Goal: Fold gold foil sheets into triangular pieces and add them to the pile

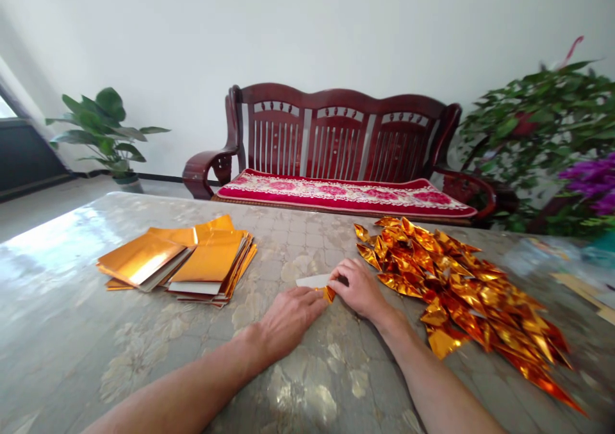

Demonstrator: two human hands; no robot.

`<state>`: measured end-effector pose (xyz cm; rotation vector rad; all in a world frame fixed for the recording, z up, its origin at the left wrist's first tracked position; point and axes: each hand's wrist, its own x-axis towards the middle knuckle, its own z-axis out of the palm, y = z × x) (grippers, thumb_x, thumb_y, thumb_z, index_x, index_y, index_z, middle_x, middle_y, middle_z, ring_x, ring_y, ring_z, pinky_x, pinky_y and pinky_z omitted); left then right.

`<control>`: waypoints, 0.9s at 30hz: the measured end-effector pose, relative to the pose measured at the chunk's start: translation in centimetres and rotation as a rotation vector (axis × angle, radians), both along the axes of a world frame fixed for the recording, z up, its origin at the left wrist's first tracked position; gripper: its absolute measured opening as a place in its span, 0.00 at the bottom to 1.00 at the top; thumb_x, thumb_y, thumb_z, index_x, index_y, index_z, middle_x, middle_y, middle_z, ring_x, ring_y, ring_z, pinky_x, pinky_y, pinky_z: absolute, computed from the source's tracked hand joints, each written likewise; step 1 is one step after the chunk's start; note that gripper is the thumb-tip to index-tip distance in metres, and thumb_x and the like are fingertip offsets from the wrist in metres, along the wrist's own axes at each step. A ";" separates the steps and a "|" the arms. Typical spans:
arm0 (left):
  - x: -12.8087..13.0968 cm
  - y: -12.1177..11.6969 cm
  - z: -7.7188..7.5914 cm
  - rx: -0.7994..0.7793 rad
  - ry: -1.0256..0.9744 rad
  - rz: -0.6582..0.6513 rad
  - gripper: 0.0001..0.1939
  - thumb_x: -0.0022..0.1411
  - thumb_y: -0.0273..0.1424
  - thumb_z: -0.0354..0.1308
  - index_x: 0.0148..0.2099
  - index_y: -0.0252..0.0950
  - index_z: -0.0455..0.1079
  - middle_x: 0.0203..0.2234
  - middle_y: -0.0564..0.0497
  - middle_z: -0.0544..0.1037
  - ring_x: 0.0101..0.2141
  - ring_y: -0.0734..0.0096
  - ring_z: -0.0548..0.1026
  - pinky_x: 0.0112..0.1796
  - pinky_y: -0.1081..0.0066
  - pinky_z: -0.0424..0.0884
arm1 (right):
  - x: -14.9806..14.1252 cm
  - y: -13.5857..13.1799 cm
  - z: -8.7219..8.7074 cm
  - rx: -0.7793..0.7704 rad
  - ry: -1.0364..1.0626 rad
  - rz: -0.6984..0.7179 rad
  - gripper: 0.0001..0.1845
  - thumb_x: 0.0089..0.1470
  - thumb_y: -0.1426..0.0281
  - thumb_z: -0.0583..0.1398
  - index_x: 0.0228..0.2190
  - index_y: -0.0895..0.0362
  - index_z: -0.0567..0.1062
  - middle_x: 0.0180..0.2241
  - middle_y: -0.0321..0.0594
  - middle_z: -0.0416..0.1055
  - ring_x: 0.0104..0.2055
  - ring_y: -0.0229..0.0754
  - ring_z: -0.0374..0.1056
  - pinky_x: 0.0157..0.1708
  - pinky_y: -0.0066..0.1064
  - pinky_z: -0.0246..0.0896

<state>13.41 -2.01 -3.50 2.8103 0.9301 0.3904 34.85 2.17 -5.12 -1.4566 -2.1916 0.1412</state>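
A small sheet of gold foil paper (318,283), white side up with a gold edge showing, lies on the table between my hands. My left hand (288,318) presses down on its near edge, fingers together. My right hand (358,288) rests on its right end with fingers curled and pinching the paper. A stack of flat gold foil sheets (182,261) sits to the left, clear of both hands. A big heap of folded gold foil pieces (461,293) spreads out just right of my right hand.
The table (144,350) has a glossy floral cover. Behind it stands a dark red wooden bench (336,139) with a red cushion. A potted plant (103,129) stands at the back left, and leafy plants with purple flowers (552,133) at the right.
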 end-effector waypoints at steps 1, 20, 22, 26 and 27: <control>-0.2 0.2 -0.2 -0.032 -0.033 0.031 0.13 0.70 0.28 0.47 0.52 0.41 0.68 0.44 0.51 0.77 0.45 0.67 0.73 0.48 0.69 0.67 | 0.0 0.0 0.0 -0.009 0.002 0.002 0.04 0.53 0.72 0.62 0.27 0.52 0.75 0.32 0.35 0.71 0.39 0.42 0.63 0.41 0.33 0.57; 0.2 3.2 0.0 -0.178 -0.082 0.527 0.17 0.58 0.38 0.63 0.49 0.42 0.71 0.42 0.51 0.75 0.46 0.63 0.74 0.45 0.68 0.68 | 0.4 0.0 0.1 -0.065 -0.022 0.097 0.16 0.51 0.75 0.60 0.43 0.50 0.75 0.41 0.37 0.72 0.46 0.46 0.61 0.49 0.38 0.55; 0.3 3.4 0.0 -0.190 -0.084 0.534 0.17 0.57 0.40 0.64 0.48 0.41 0.71 0.41 0.51 0.75 0.45 0.63 0.74 0.44 0.69 0.68 | 0.5 0.0 0.1 -0.062 -0.009 0.090 0.13 0.51 0.75 0.61 0.39 0.51 0.75 0.38 0.37 0.72 0.45 0.45 0.61 0.47 0.36 0.56; 0.3 3.5 0.2 -0.203 -0.081 0.551 0.18 0.55 0.41 0.65 0.46 0.41 0.71 0.40 0.51 0.75 0.43 0.62 0.74 0.41 0.69 0.68 | 0.5 0.0 0.2 -0.065 0.022 0.084 0.08 0.50 0.76 0.61 0.33 0.53 0.74 0.36 0.35 0.71 0.42 0.44 0.61 0.44 0.35 0.56; 0.3 3.5 0.2 -0.206 -0.078 0.554 0.17 0.54 0.41 0.65 0.44 0.41 0.71 0.39 0.51 0.75 0.43 0.62 0.75 0.41 0.69 0.68 | 0.5 0.0 0.2 -0.071 0.030 0.087 0.07 0.50 0.76 0.61 0.32 0.53 0.73 0.35 0.35 0.71 0.42 0.43 0.61 0.43 0.34 0.56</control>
